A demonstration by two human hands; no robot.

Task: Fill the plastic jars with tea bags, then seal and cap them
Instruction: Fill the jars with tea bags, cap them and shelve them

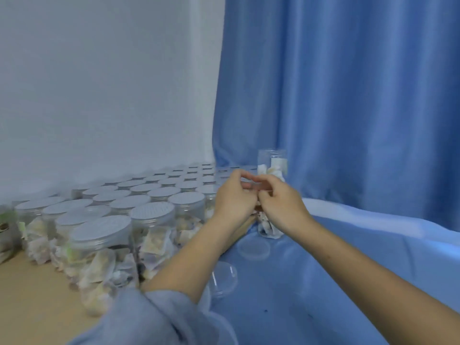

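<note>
Clear jar (270, 227) of tea bags (267, 226) upright on blue cloth

1. Two bare hands, the left hand (234, 195) and the right hand (278, 204), meet in front of the blue curtain (348, 95).
2. Two uncapped jars of tea bags: one jar (272, 161) stands against the curtain, a second jar (267, 226) sits nearer, below the hands.
3. Two clear loose lids lie on the blue cloth (348, 270) short of the curtain: one lid (253, 249) and another lid (222, 278).
4. Dozens of capped jars (104, 245) stand in rows left of the curtain; the far rows blur beyond an exact count.
</note>
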